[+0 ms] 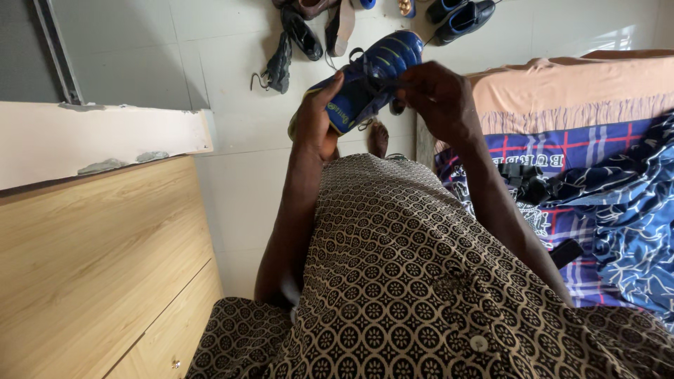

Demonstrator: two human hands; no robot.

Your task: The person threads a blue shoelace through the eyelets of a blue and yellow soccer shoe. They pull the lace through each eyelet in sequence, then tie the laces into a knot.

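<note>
— Clamped around the heel end, the left hand (pixel 316 116) props the blue sports shoe (pixel 368 81) up in the air over the tiled floor (pixel 232 84).

— And the right hand (pixel 439 95)?

— Fingers pinched at its lace area, likely steadied by that left-hand hold. Yellow lettering marks the shoe's side.

— Surroundings?

— Dark shoes (pixel 302 31) lie along the floor's far edge; a patterned blue bedsheet (pixel 618 203) covers the bed at right.

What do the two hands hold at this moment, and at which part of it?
Both hold one blue sports shoe. The left hand grips it around the heel end, thumb on the side. The right hand pinches near the laces on the upper.
</note>
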